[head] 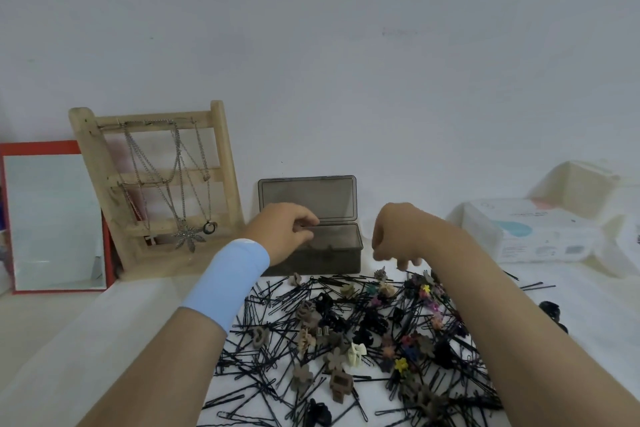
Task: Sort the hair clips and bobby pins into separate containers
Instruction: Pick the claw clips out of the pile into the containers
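Smoky grey plastic is what I steer for: the box (343, 253) stands open at the far edge of the worktop (104, 340), its lid tipped back toward the wall, just behind the heap. My left hand (284, 232) hovers over the box's left end with its fingers (304, 218) curled tight against the thumb. I cannot tell whether a pin is pinched there. My right hand (394, 236) hangs over the far edge of the heap, fingers curled down toward it, and again I cannot see if they hold anything.

I judge this to be a drop into the box on the left and a pick on the right, with nearly all the sorting still ahead. The next pick calls for teasing one piece free without dragging its neighbours.

The black bobby pins (277, 302) lie criss-crossed in a tangle. The small hair clips (356, 354), brown, cream and bright flower shapes, sit scattered among them. I see no second container.
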Motion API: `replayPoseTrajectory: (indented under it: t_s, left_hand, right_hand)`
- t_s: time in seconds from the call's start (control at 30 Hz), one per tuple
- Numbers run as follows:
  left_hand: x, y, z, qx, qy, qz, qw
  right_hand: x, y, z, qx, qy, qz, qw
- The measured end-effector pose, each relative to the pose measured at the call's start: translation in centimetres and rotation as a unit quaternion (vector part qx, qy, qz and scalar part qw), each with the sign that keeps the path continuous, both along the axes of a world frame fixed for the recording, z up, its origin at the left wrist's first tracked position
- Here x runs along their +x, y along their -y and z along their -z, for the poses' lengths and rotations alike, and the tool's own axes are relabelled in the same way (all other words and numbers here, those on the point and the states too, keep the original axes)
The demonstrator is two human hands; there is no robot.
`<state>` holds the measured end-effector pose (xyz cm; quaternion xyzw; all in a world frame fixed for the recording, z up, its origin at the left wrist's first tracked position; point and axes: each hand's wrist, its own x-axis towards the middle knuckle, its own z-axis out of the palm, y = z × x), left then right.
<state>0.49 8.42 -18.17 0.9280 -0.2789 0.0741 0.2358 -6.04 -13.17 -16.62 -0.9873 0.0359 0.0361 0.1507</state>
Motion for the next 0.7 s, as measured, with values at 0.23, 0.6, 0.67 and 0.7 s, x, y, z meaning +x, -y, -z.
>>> replayPoseTrajectory:
  t_s: [0.23, 0.6, 0.67, 0.7]
  left_hand:
    - [-1.6, -0.5, -0.6, 0.145, -0.041, 0.046, 0.987]
    - [-3.3, -0.1, -0.5, 0.223, -0.216, 0.086, 0.947]
    - [-3.2, -0.3, -0.5, 0.218, -0.248, 0.078, 0.941]
    - [-3.2, -0.4, -0.6, 0.214, -0.257, 0.077, 0.939]
  right_hand:
    - [0.4, -0.7, 2.0, -0.086, -0.055, -0.011, 0.995]
    - [-0.3, -1.8, -0.3, 0.007, -0.053, -0.097, 0.994]
    - [-0.4, -3.4, 0.4, -0.013, -0.055, -0.116, 0.992]
    - [-0.5, -4.0, 0.7, -0.031, -0.050, -0.115, 0.992]
